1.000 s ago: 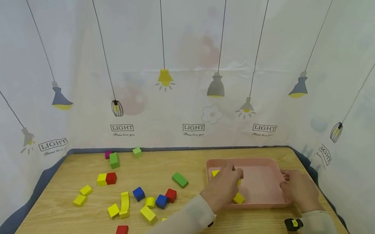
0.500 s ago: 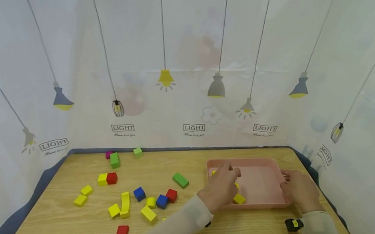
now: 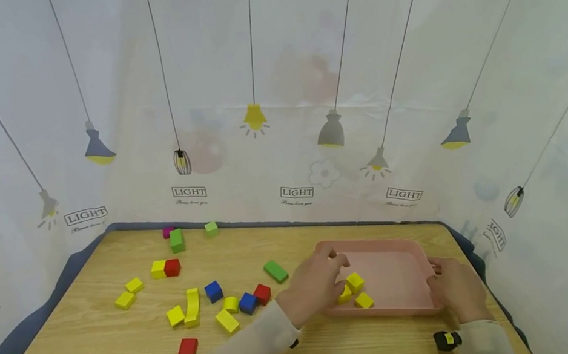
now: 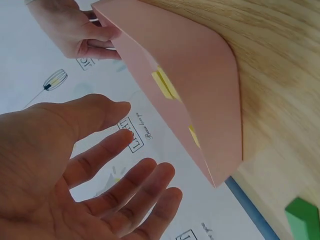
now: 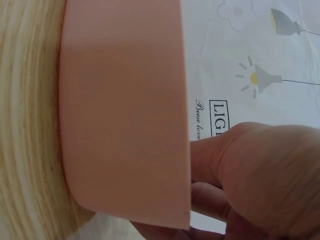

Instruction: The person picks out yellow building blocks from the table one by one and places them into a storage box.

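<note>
My left hand (image 3: 314,286) is over the left edge of a pink tray (image 3: 394,273), its fingers loosely bent with nothing held; the left wrist view shows the empty palm (image 4: 35,170). Inside the tray, near its left side, lie a yellow block (image 3: 355,282) and another yellow block (image 3: 364,300), with more yellow beside them partly covered by the hand. At the right end, my right hand (image 3: 459,288) grips the tray rim, thumb inside and fingers outside. In the right wrist view the tray's pink wall (image 5: 125,115) hides part of those fingers.
Left of the tray, loose blocks are scattered on the wooden table (image 3: 95,352): a green block (image 3: 276,271), a red cube (image 3: 262,293), a blue cube (image 3: 248,303), a red block (image 3: 188,348) and several yellow ones. A printed curtain (image 3: 238,165) borders the table's back and sides.
My left hand has drawn back leftward from the tray's inside to its left edge, uncovering yellow blocks in the tray. The right hand has stayed at the rim.
</note>
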Action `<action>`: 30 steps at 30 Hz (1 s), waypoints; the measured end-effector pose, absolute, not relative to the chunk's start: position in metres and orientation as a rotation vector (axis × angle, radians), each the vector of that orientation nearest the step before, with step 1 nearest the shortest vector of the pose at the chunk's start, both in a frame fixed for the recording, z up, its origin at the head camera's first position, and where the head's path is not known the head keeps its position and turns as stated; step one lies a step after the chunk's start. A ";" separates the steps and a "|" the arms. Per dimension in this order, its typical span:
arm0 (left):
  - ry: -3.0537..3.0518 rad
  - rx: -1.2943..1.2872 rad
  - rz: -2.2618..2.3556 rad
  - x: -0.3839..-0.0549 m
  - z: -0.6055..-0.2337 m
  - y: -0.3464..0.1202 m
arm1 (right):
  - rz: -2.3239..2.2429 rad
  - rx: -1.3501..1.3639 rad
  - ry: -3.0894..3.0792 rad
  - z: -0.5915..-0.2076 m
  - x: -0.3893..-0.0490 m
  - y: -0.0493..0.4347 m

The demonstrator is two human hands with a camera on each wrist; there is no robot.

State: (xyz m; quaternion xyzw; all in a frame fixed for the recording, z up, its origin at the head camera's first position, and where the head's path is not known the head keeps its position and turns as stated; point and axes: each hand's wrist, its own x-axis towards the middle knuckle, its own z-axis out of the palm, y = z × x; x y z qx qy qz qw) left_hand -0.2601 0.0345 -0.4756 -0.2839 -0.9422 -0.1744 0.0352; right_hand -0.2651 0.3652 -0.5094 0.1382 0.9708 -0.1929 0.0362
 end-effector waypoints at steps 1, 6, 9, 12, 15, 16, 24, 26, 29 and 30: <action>-2.902 -0.866 -0.538 -0.259 -0.475 0.031 | -0.594 0.430 2.979 -0.509 -0.265 0.365; -2.919 -0.839 -0.568 -0.255 -0.476 0.011 | -0.590 0.447 2.968 -0.509 -0.265 0.366; -2.920 -0.809 -0.593 -0.252 -0.477 -0.003 | -0.585 0.449 2.966 -0.510 -0.265 0.366; -2.899 -0.802 -0.607 -0.249 -0.480 -0.019 | -0.578 0.444 2.967 -0.510 -0.265 0.367; -2.852 -0.811 -0.592 -0.247 -0.483 -0.035 | -0.587 0.432 2.965 -0.509 -0.265 0.367; -2.840 -0.808 -0.577 -0.246 -0.484 -0.040 | -0.591 0.426 2.967 -0.509 -0.265 0.367; -2.859 -0.756 -0.603 -0.229 -0.485 -0.081 | -0.621 0.392 2.980 -0.510 -0.263 0.368; -2.889 -0.745 -0.630 -0.223 -0.485 -0.090 | -0.622 0.390 2.980 -0.510 -0.263 0.368; -2.920 -0.729 -0.636 -0.212 -0.487 -0.102 | -0.619 0.381 2.985 -0.510 -0.263 0.368; -2.924 -0.730 -0.630 -0.209 -0.488 -0.106 | -0.616 0.377 2.987 -0.510 -0.263 0.368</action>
